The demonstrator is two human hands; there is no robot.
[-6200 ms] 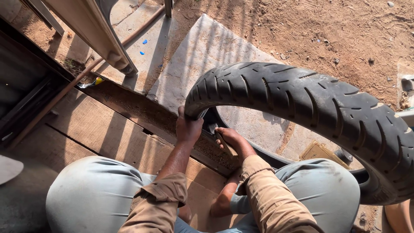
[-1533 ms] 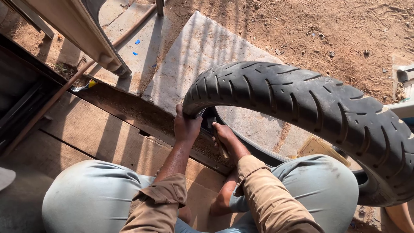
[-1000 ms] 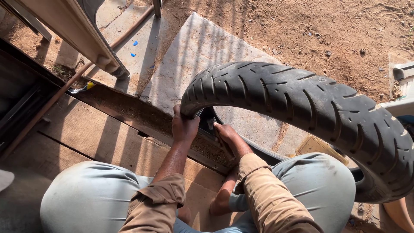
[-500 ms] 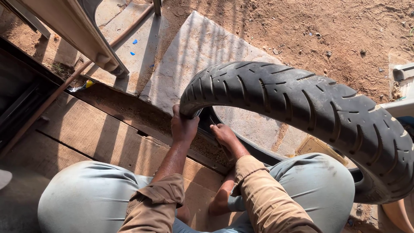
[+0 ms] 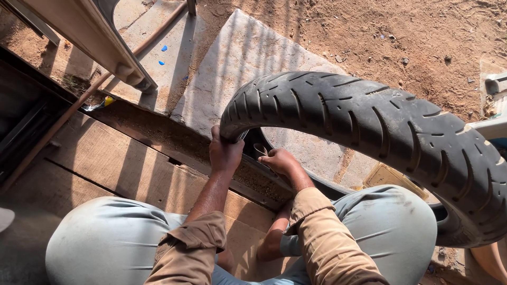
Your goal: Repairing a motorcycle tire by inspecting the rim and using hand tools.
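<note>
Gripping the black tyre (image 5: 369, 126) at its lower edge, your left hand (image 5: 226, 153) has its grip closed on the rim of rubber; keep it firm. Just right of that grip, your right hand (image 5: 281, 161) reaches inside, fingers curled, contents unclear.

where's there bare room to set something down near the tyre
Free: the wooden planks left of the left hand, and the stone slab beyond the tyre. Crowded: the tyre's opening, where the right hand reaches in, and the lap.
</note>
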